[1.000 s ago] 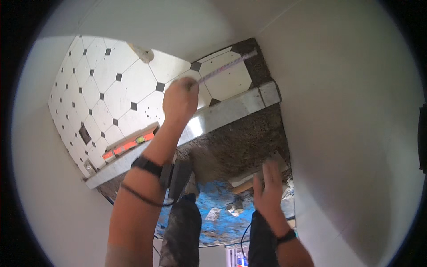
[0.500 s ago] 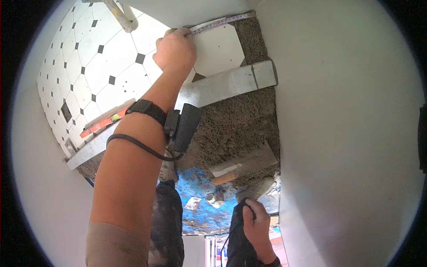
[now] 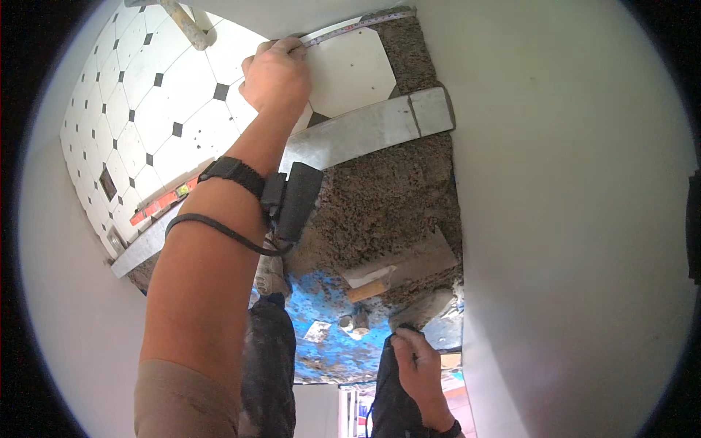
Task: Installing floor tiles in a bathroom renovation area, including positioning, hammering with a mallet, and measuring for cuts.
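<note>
My left hand is closed at the far edge of the white tiled floor, holding a tape measure. Its yellowish-white blade stretches right along the wall, past a white tile and over bare mortar to the right wall. The tape's case is hidden by my fingers. My right hand is curled closed at my right knee, against the dark trouser leg. Whatever its fingers may hold cannot be made out. A long metal straightedge lies across the tile edge, below my left hand.
Rough grey mortar covers the floor before me. A trowel with a wooden handle rests on it, near a mortar-smeared blue sheet. An orange spirit level and a mallet lie on the tiles. A pale wall stands close at right.
The view has shifted slightly, so the floor and my left hand sit a little further up and left. Both hands keep their hold; the tape stays stretched out.
</note>
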A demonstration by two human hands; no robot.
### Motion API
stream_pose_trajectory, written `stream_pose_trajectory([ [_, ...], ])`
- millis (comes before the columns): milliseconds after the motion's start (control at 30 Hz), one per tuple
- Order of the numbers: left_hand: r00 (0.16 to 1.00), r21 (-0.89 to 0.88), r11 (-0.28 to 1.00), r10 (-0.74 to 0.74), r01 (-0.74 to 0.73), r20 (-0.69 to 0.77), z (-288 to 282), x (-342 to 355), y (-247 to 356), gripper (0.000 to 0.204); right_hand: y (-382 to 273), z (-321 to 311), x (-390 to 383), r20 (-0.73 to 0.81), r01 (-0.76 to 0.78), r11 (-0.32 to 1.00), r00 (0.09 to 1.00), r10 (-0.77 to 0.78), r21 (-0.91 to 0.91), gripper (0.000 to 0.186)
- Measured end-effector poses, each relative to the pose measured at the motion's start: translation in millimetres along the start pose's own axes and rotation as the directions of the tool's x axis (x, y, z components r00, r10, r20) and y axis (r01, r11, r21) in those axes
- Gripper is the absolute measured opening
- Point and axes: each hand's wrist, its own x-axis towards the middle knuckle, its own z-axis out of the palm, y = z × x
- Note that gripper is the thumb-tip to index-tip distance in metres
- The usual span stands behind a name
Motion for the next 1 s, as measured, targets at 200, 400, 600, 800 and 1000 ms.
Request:
stream_pose_trajectory([
  [200,0.999,-0.038,0.999,0.033,-0.034,-0.019,-0.9,3.8,-2.8,0.023,-1.6,-1.8,0.5,0.020,-0.001,1.000,1.000,0.001,0.003,0.028],
  [400,1.000,-0.044,0.999,-0.001,0.002,0.012,-1.4,3.7,-2.7,0.024,2.2,4.8,2.2,0.081,-0.055,0.996,0.996,0.050,0.070,0.029],
  [600,1.000,-0.035,0.999,0.008,-0.008,-0.003,-1.9,1.8,0.0,0.023,-4.8,3.8,3.8,0.098,-0.085,0.992,0.992,0.076,0.092,0.030],
  [800,1.000,-0.057,0.998,0.015,-0.014,0.019,0.4,3.3,-5.7,0.022,0.0,2.1,3.0,0.095,-0.076,0.990,0.993,0.064,0.119,0.028],
  [1000,1.000,-0.072,0.997,0.004,-0.003,0.019,-0.7,3.3,-3.6,0.021,3.2,1.6,2.9,0.097,-0.087,0.987,0.993,0.075,0.132,0.027],
])
